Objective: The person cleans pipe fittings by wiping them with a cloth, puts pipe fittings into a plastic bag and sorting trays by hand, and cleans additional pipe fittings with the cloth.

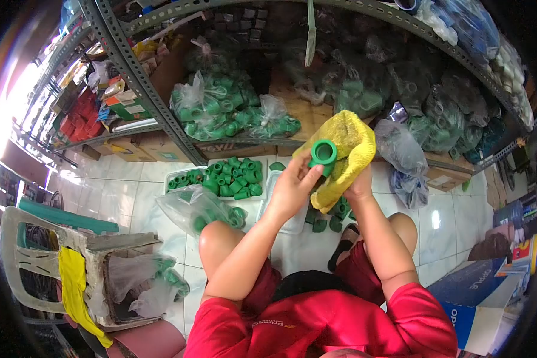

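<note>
Between thumb and fingers, my left hand [293, 190] grips a green pipe fitting [324, 153], its round open end facing up toward me. A yellow cloth [351, 149] drapes behind and beside the fitting. My right hand [359, 184] is closed on the cloth from the right side, its fingers mostly hidden under the folds. Below my hands, several loose green fittings [335, 223] lie on the floor. To the left, a white tray [261, 196] holds a heap of green fittings [235, 178]. A clear plastic bag [191, 209] with more fittings rests in front of it.
Metal shelving [125, 71] spans the back, loaded with bags of green fittings [212, 104]. At left stands a worn plastic chair [30, 259] with a yellow cloth strip [76, 286] over it. A blue box [474, 298] is at lower right. White tiles [438, 221] cover the floor.
</note>
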### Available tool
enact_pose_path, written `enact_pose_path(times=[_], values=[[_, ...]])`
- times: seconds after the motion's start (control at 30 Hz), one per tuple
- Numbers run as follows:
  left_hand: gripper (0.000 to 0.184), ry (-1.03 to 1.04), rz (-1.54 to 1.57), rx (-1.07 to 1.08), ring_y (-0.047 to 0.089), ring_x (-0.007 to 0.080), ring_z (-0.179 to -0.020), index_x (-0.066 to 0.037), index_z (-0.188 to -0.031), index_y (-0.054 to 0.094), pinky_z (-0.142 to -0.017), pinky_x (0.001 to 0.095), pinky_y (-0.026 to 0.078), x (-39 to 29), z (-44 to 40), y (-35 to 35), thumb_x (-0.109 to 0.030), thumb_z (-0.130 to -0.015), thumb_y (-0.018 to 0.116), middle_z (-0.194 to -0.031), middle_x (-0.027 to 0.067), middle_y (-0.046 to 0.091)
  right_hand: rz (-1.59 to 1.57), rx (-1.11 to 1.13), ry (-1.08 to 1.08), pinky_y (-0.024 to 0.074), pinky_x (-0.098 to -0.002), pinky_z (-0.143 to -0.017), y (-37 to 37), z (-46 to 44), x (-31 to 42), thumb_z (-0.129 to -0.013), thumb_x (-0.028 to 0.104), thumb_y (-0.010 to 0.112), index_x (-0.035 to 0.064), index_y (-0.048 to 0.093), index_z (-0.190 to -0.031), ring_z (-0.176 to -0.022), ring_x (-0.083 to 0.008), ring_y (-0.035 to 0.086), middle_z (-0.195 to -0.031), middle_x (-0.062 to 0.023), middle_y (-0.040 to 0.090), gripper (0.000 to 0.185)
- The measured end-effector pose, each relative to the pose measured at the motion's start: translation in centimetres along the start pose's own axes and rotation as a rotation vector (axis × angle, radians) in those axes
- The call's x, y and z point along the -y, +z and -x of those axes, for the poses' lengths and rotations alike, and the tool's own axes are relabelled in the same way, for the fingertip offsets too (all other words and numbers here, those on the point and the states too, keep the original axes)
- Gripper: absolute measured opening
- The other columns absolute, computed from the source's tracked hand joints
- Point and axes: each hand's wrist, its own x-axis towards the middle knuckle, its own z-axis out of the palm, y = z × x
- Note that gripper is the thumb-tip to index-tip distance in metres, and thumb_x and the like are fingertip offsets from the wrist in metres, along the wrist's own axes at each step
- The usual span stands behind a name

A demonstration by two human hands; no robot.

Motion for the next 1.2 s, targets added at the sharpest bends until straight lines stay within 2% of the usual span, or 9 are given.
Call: enact_pose_path(times=[0.07, 0.13, 0.33, 0.53, 0.6, 0.73, 1.0, 1.13, 1.2], values=[[0.039, -0.011, 0.287, -0.085, 0.051, 0.012, -0.091, -0.002, -0.121, 0.04, -0.08, 0.0255, 0.043, -0.1, -0.4, -0.3, -0.019, -0.087, 0.05, -0.103, 0.0054, 0.053, -0.054, 0.071, 0.035, 0.0428, -0.0347, -0.084, -0.8, -0.1, 0.3, -0.085, 0.022, 0.049, 0.0034, 0.044, -0.114, -0.098, -0.0202, 0.052, -0.109, -0.0082, 0.052, 0.035], [0.038, -0.101, 0.457, -0.053, 0.052, 0.0124, -0.091, -0.003, -0.121, 0.039, -0.078, 0.0259, 0.045, -0.5, -0.6, -0.9, -0.018, -0.088, 0.048, -0.104, 0.006, 0.052, 0.64, 0.171, -0.173, 0.0419, -0.0333, -0.085, -1.0, 0.3, 0.7, -0.083, 0.017, 0.052, 0.0031, 0.043, -0.116, -0.098, -0.0198, 0.051, -0.109, -0.0084, 0.051, 0.037], [0.035, -0.027, 0.167, -0.224, 0.052, 0.0095, -0.08, -0.002, -0.115, 0.046, -0.068, 0.0217, 0.042, 0.9, -0.5, -0.2, -0.02, -0.086, 0.052, -0.091, 0.0065, 0.054, 1.049, 0.286, -0.314, 0.0359, -0.0315, -0.088, 1.8, 1.7, 0.5, -0.076, 0.021, 0.058, 0.0013, 0.039, -0.119, -0.104, -0.0244, 0.047, -0.111, -0.0132, 0.05, 0.051], [0.027, 0.073, 0.002, -0.299, 0.05, 0.0131, -0.094, -0.002, -0.11, 0.049, -0.084, 0.026, 0.039, 0.8, -0.1, -0.1, -0.015, -0.087, 0.049, -0.099, 0.006, 0.054, 1.329, 0.351, -0.457, 0.0377, -0.0377, -0.083, 1.1, 1.1, -1.4, -0.071, 0.021, 0.057, 0.0, 0.042, -0.111, -0.096, -0.0359, 0.047, -0.103, -0.0188, 0.049, 0.048], [0.026, 0.355, -0.33, -0.379, 0.049, 0.0193, -0.098, -0.004, -0.109, 0.051, -0.085, 0.0299, 0.038, 0.8, 0.0, 0.2, -0.011, -0.084, 0.052, -0.104, 0.0106, 0.053, 1.182, 0.293, -0.49, 0.0384, -0.0393, -0.081, 1.2, 1.3, -1.9, -0.07, 0.022, 0.054, -0.0005, 0.043, -0.107, -0.093, -0.0371, 0.048, -0.099, -0.0196, 0.049, 0.045], [0.022, 0.283, -0.249, -0.438, 0.047, 0.0241, -0.101, -0.005, -0.096, 0.055, -0.084, 0.0323, 0.038, 0.0, 0.8, 1.8, -0.006, -0.075, 0.061, -0.108, 0.0128, 0.051, 0.961, 0.197, -0.498, 0.0399, -0.0335, -0.078, 1.0, 1.0, -2.7, -0.078, 0.022, 0.044, -0.0011, 0.043, -0.107, -0.09, -0.029, 0.051, -0.097, -0.0152, 0.052, 0.037], [0.02, 0.71, -0.51, -0.285, 0.048, 0.0268, -0.098, -0.006, -0.085, 0.054, -0.081, 0.0347, 0.04, 1.3, 0.7, 2.3, 0.0, -0.068, 0.064, -0.11, 0.0136, 0.047, 0.142, 0.044, 0.214, 0.0448, -0.0278, -0.069, 0.4, -0.7, -0.4, -0.086, 0.018, 0.043, 0.0028, 0.05, -0.098, -0.078, -0.0154, 0.055, -0.089, -0.0069, 0.056, 0.02], [0.017, 0.437, -0.14, -0.222, 0.048, 0.0199, -0.103, -0.007, -0.089, 0.052, -0.086, 0.0331, 0.041, 0.0, 0.9, 2.1, -0.002, -0.074, 0.06, -0.112, 0.01, 0.048, -0.063, -0.064, 0.375, 0.0468, -0.0283, -0.068, -0.4, -1.2, 0.0, -0.086, 0.024, 0.048, 0.0046, 0.052, -0.099, -0.077, -0.0173, 0.057, -0.088, -0.0064, 0.057, 0.023], [0.014, 0.17, 0.68, -0.297, 0.049, 0.0164, -0.101, -0.008, -0.098, 0.048, -0.082, 0.0313, 0.044, -0.2, 0.0, 1.8, -0.008, -0.084, 0.051, -0.112, 0.0078, 0.049, -0.177, -0.04, 0.386, 0.0472, -0.0309, -0.071, -0.8, -1.2, 0.0, -0.086, 0.028, 0.048, 0.005, 0.052, -0.102, -0.08, -0.0191, 0.057, -0.091, -0.0075, 0.058, 0.028]])
